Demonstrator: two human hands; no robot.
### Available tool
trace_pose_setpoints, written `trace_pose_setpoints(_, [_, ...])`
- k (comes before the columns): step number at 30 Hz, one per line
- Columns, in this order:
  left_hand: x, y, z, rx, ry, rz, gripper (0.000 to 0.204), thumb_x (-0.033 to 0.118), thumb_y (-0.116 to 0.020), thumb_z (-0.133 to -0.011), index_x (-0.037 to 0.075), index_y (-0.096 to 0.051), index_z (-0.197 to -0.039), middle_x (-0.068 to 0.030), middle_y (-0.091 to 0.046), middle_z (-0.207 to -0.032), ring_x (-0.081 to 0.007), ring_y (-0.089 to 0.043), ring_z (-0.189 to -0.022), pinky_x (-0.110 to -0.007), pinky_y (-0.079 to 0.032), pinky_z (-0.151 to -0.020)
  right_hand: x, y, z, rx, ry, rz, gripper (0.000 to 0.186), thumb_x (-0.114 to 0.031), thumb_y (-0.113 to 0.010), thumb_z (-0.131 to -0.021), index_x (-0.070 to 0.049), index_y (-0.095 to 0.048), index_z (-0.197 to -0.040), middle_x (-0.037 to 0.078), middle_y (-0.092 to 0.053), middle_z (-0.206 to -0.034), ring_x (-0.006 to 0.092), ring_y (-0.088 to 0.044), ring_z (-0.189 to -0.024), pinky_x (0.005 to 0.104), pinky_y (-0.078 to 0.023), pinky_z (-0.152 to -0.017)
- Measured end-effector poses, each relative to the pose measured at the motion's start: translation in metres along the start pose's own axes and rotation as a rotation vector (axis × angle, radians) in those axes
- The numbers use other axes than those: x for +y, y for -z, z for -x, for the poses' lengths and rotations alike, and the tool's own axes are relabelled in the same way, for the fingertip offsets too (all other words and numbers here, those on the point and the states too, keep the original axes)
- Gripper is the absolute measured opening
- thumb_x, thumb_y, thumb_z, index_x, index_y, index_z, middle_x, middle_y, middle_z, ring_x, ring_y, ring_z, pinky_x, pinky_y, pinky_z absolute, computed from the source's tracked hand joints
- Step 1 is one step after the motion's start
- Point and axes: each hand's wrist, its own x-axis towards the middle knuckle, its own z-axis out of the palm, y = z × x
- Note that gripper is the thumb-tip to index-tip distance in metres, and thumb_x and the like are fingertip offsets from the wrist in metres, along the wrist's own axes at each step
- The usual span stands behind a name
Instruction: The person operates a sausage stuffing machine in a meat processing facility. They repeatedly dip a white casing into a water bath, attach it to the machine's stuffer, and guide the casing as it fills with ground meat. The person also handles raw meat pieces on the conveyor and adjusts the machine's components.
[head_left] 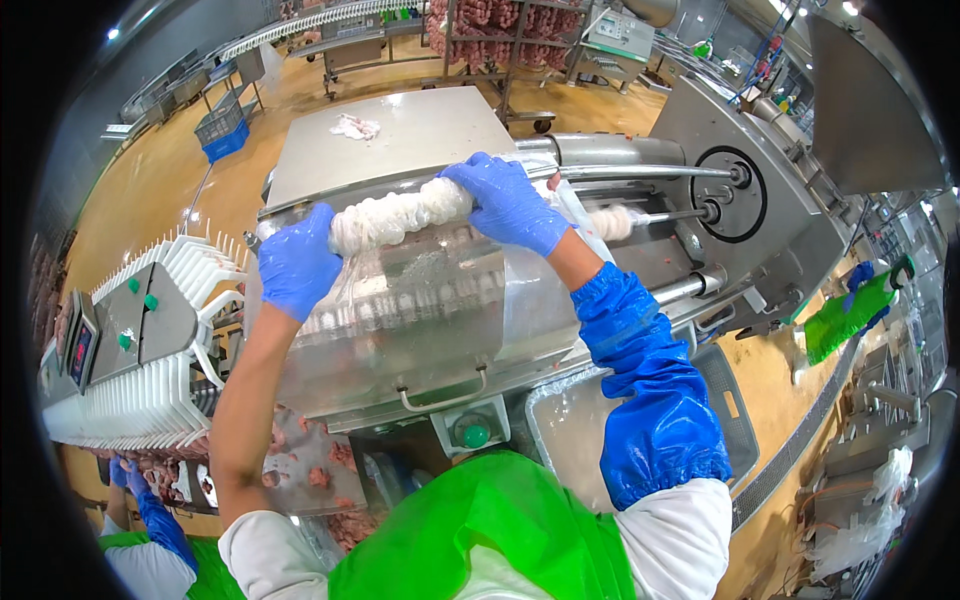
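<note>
Across the top of the machine, a whitish, bunched-up sausage casing (400, 213) stretches between my two blue-gloved hands. My left hand (300, 262) closes round its left end, fingertips partly hidden. At the other end my right hand (505, 203) wraps round the casing, where a steel stuffing tube (650, 172) runs on to the right. Beneath lies a clear, wet machine cover (400, 330) with a bar handle (445, 392). A second length of gathered casing (610, 222) sits on a lower tube, right of my right hand.
A steel lid (395, 125) behind my hands carries a white scrap (355, 127). Left stands a conveyor with white hooks (130, 410). A co-worker's blue-gloved hands (128, 475) are at lower left. Below right are a pale tub (570, 420) and a green button (472, 432).
</note>
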Motion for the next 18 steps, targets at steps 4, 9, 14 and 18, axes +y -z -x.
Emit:
trace_pose_setpoints(4, [-0.006, -0.003, 0.004, 0.049, -0.085, -0.020, 0.031, 0.011, -0.068, -0.061, 0.013, -0.059, -0.091, -0.0110, -0.060, -0.066, -0.0333, -0.061, -0.062, -0.045, -0.047, -0.055, 0.012, -0.002, 0.000, 0.030, 0.107, -0.045, 0.048, -0.011, -0.068, -0.071, -0.018, -0.060, -0.117, 0.013, -0.058, -0.099, 0.0348, -0.059, -0.093, 0.0470, -0.045, -0.078])
trace_pose_setpoints(9, [-0.010, 0.000, 0.007, 0.108, -0.159, -0.060, 0.043, 0.011, -0.070, -0.056, 0.013, -0.062, -0.097, -0.0091, -0.058, -0.067, -0.0302, -0.060, -0.062, -0.041, -0.047, -0.055, 0.002, 0.014, -0.003, -0.027, 0.162, 0.023, 0.046, -0.020, -0.071, -0.070, -0.016, -0.060, -0.114, 0.011, -0.059, -0.096, 0.0317, -0.060, -0.092, 0.0494, -0.045, -0.084])
trace_pose_setpoints(14, [-0.010, -0.009, 0.008, 0.092, -0.142, -0.056, 0.041, 0.011, -0.070, -0.055, 0.012, -0.062, -0.095, -0.0087, -0.057, -0.067, -0.0294, -0.059, -0.062, -0.041, -0.046, -0.055, 0.060, 0.036, 0.006, -0.162, 0.229, 0.534, 0.035, -0.034, -0.071, -0.072, -0.016, -0.065, -0.101, 0.007, -0.060, -0.090, 0.0253, -0.061, -0.090, 0.0521, -0.036, -0.099])
trace_pose_setpoints(18, [-0.019, -0.009, 0.007, 0.094, -0.148, -0.051, 0.040, 0.010, -0.070, -0.056, 0.012, -0.061, -0.095, -0.0079, -0.058, -0.068, -0.0287, -0.059, -0.062, -0.041, -0.045, -0.054, 0.165, 0.089, 0.077, -0.195, -0.223, 0.716, 0.031, -0.036, -0.070, -0.073, -0.015, -0.067, -0.097, 0.006, -0.065, -0.101, 0.0251, -0.060, -0.099, 0.0534, -0.026, -0.109])
